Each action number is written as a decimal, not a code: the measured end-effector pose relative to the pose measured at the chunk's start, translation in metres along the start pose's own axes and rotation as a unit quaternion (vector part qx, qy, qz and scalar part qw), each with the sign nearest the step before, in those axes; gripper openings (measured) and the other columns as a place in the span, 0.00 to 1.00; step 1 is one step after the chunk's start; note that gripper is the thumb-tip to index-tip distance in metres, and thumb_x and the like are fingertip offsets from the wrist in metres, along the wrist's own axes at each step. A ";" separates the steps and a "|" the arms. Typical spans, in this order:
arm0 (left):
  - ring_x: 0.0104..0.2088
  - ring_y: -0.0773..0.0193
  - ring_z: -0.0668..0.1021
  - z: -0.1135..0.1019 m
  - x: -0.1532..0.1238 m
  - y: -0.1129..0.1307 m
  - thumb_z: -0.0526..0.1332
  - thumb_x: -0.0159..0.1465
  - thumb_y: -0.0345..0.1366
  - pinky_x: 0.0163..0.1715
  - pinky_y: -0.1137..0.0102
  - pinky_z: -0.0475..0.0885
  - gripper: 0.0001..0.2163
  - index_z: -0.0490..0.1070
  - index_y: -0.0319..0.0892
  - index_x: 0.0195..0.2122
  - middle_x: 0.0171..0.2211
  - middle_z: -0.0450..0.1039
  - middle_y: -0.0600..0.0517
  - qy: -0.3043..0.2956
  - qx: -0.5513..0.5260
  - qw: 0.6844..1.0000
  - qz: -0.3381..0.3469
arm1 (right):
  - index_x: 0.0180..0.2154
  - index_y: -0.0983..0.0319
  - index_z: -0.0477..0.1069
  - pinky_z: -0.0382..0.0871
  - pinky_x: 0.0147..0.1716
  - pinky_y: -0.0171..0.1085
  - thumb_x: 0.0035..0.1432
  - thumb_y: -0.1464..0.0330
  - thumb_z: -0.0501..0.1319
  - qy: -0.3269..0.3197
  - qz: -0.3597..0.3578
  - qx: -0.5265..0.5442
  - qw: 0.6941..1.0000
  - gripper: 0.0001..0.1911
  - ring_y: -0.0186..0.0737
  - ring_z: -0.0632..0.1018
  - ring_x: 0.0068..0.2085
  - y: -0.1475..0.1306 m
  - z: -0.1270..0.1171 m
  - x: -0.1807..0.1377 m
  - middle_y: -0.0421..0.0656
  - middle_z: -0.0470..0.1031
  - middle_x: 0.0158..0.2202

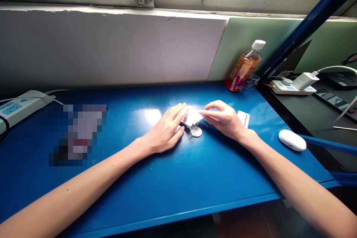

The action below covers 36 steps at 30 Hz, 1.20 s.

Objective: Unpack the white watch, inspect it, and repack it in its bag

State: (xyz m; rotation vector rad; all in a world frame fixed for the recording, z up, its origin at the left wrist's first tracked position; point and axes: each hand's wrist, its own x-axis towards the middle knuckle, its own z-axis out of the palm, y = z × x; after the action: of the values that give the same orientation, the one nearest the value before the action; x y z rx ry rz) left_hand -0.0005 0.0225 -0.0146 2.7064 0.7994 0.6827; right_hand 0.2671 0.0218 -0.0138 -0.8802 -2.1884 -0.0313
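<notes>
A small white packet (192,117), crinkled at its right end and with a dark printed mark, lies on the blue table in front of me. My left hand (169,128) reaches over its left side, fingers extended along it and thumb on the near side, holding it down. At its right edge, my right hand (220,116) pinches the crinkled end between thumb and fingertips. A round white disc (196,131) lies against the packet's near edge; whether it is joined on I cannot tell. Part of the packet is hidden under my left fingers.
Beyond my right wrist is a white card (243,119). A white oval case (292,140) lies farther right. A drink bottle (243,67) stands at the back beside a clear cup (252,81). Power strips (25,106) lie at both sides; a blurred-out object (80,134) is left.
</notes>
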 end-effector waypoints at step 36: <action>0.64 0.39 0.67 0.002 0.004 0.007 0.67 0.60 0.52 0.62 0.46 0.64 0.36 0.64 0.37 0.64 0.64 0.64 0.33 -0.012 0.020 1.000 0.010 | 0.40 0.63 0.82 0.73 0.38 0.46 0.63 0.70 0.60 -0.039 0.214 0.077 0.973 0.10 0.47 0.80 0.37 -0.010 0.009 0.004 0.49 0.81 0.37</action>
State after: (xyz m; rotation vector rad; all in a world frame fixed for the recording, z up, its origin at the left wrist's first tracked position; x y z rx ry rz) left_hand 0.0071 0.0190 -0.0124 2.7559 0.7909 0.6445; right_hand 0.2533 0.0190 -0.0147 -1.2605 -1.9946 0.3842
